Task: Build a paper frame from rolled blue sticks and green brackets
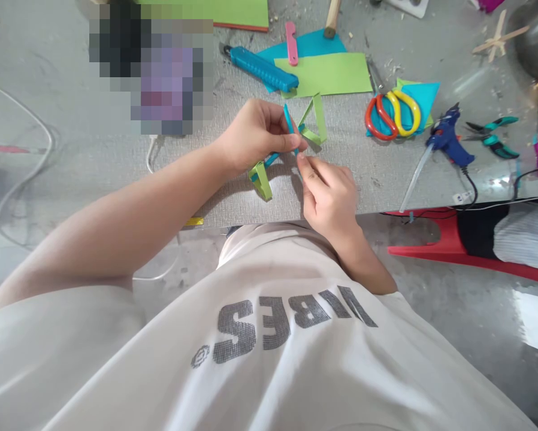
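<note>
Near the table's front edge, my left hand (pixel 262 134) pinches a narrow blue paper strip (pixel 289 118) between thumb and fingers. The fingertips of my right hand (pixel 325 188) close on the strip's lower end, right beside the left fingertips. Folded green paper strips (pixel 316 120) form an open triangle joined to blue paper, just right of my left fingers. A second folded green piece (pixel 261 181) hangs below my left hand, attached to another bit of blue strip. My fingers hide part of where these papers join.
Behind my hands lie a blue utility knife (pixel 264 69), a pink cutter (pixel 291 43) and green paper (pixel 325 73). To the right are scissors (pixel 392 115) with red and yellow handles, a blue glue gun (pixel 452 137) with its cord, and pliers (pixel 493 136).
</note>
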Demonstrator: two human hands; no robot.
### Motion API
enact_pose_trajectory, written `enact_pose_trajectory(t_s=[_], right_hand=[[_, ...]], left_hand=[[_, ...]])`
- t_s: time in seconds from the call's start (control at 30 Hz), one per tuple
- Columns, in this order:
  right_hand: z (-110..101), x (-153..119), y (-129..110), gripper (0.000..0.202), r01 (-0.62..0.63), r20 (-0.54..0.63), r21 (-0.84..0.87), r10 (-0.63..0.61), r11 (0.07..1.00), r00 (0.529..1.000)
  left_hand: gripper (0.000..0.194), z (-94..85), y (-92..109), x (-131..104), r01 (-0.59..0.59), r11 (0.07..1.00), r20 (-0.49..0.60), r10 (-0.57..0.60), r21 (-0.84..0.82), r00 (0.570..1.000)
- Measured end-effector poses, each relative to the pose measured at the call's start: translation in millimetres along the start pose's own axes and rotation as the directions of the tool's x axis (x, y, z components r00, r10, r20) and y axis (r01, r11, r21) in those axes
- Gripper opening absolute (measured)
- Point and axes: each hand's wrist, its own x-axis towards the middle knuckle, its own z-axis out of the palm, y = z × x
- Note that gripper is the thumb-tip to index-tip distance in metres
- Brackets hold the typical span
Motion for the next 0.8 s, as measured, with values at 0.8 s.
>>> enact_pose_trajectory(t_s=[0.8], right_hand=[[-7,38,26,0.056,-0.248,0.116,0.530,0.221,0.811,0.968]], left_hand=[[0.049,-1.3,1,2,0.003,1.000,0.033,-0.002,-0.028,0.999]])
